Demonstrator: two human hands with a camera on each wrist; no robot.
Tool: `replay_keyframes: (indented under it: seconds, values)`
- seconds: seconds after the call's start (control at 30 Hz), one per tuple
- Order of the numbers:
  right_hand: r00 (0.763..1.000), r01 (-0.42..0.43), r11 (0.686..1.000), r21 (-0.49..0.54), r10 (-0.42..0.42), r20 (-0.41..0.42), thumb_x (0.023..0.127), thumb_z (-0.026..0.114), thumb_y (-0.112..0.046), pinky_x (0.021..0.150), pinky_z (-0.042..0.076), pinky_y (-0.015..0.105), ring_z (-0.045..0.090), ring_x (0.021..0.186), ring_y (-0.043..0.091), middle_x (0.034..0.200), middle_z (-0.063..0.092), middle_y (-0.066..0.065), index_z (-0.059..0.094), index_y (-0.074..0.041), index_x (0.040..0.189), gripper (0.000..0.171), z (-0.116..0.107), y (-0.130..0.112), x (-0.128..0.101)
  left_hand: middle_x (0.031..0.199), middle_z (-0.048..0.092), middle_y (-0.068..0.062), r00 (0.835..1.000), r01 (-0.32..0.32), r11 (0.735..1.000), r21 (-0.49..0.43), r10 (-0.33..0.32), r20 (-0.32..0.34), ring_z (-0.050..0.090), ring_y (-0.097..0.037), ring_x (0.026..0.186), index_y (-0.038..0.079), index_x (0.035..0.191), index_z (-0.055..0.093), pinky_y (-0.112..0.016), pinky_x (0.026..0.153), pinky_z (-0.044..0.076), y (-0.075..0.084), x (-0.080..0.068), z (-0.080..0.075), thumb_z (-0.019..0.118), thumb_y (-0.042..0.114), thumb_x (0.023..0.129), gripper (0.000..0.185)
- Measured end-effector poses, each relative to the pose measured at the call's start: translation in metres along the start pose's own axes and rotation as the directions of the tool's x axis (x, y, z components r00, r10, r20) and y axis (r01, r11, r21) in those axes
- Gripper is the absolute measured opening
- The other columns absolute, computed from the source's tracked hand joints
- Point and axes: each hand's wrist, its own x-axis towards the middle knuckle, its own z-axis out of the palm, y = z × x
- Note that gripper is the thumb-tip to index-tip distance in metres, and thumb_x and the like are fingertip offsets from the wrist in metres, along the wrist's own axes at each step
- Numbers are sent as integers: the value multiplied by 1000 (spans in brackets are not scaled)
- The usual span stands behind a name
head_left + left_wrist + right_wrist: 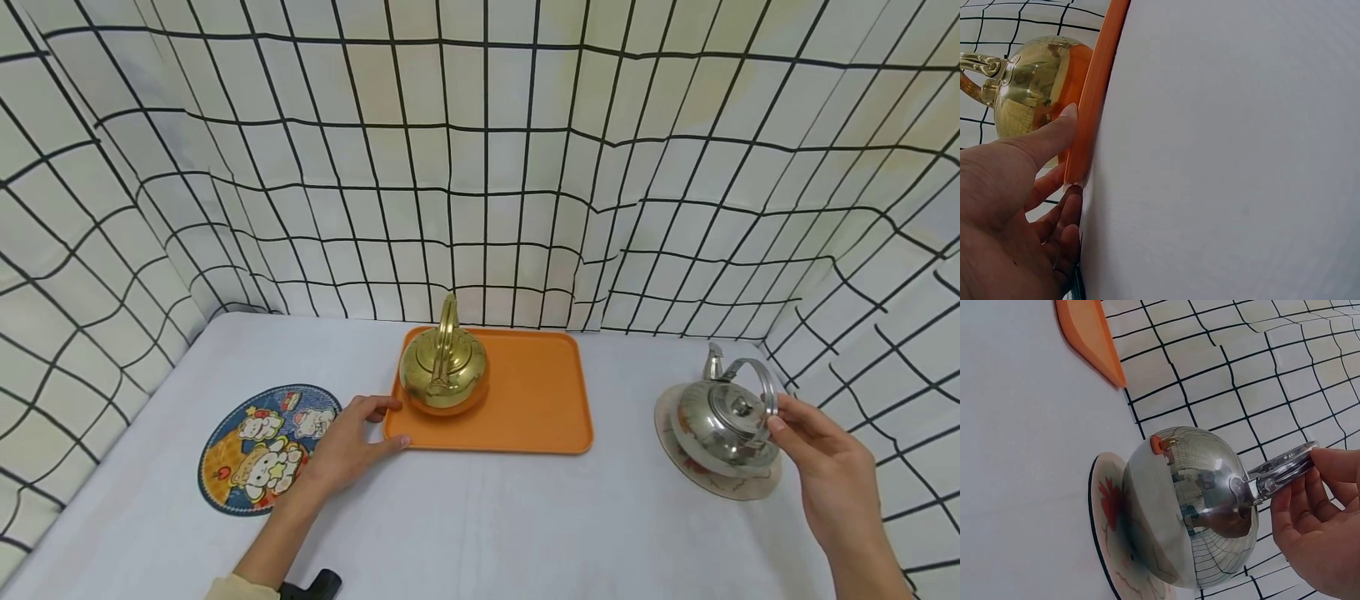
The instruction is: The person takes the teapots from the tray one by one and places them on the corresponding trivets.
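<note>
Silver kettle [723, 421] stands upright on a round patterned mat [738, 485] at the worktop's right side. Right hand [828, 467] pinches its lowered handle [1285, 467]. Gold kettle [444, 369] sits on the orange tray [536, 400], centre. Left hand [347, 443] rests relaxed, fingers straight, against the tray's near-left corner. Cartoon mat [262, 447] lies left.

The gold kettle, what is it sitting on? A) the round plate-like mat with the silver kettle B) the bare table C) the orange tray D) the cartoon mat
C: the gold kettle stands on the left part of the orange tray, while the left hand touches the tray's near left corner.
</note>
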Motion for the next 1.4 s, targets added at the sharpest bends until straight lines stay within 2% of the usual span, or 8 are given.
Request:
replay_keyframes:
  seconds: [0.4, 0.57, 0.7, 0.87, 1.1, 1.4]
  values:
    - [1000, 0, 995, 99, -3, 29, 97, 64, 9, 88, 54, 9, 69, 100, 2, 104, 76, -7, 73, -4, 128, 35, -8, 6, 0, 133, 62, -13, 1000, 3, 1000, -1, -3, -4, 59, -33, 124, 11, 140, 62, -54, 105, 51, 1, -1, 1, 80, 33, 92, 55]
    - [997, 40, 987, 158, -49, 58, 96, 59, 16, 90, 55, 12, 71, 98, 4, 103, 78, -4, 72, 0, 127, 37, -5, 9, -2, 135, 62, -14, 1000, 4, 1000, -3, -4, -2, 58, -34, 125, 11, 140, 62, -55, 105, 51, 2, -1, -2, 80, 33, 93, 55]
    - [996, 50, 986, 158, -61, 66, 96, 59, 17, 91, 54, 12, 71, 97, 5, 104, 78, -4, 71, 2, 128, 37, -2, 11, -2, 135, 62, -14, 1000, 7, 1000, -5, -7, -2, 58, -34, 125, 11, 140, 62, -54, 105, 50, 2, 0, -3, 80, 33, 93, 56]
    - [999, 9, 987, 161, -16, 43, 96, 61, 14, 90, 54, 11, 70, 98, 4, 104, 77, -5, 72, -1, 128, 37, -6, 12, -2, 134, 62, -13, 1000, 6, 1000, -5, -6, 7, 58, -34, 125, 11, 141, 61, -54, 106, 50, 0, 0, -1, 80, 34, 92, 56]
    - [998, 59, 982, 180, -61, 6, 95, 58, 19, 88, 56, 13, 71, 95, 6, 103, 79, -2, 72, 3, 127, 38, -8, 14, -5, 136, 61, -14, 1000, -8, 1000, -15, 8, -3, 58, -34, 125, 11, 140, 62, -55, 106, 50, 0, 0, 0, 80, 32, 93, 55]
    - [997, 56, 985, 163, -46, -69, 94, 61, 18, 89, 56, 13, 71, 93, 7, 100, 79, -1, 71, 6, 127, 37, -2, 13, -7, 137, 61, -14, 1000, -2, 1000, -13, 2, 0, 58, -35, 125, 11, 140, 62, -54, 106, 50, 0, 0, 2, 81, 33, 92, 56]
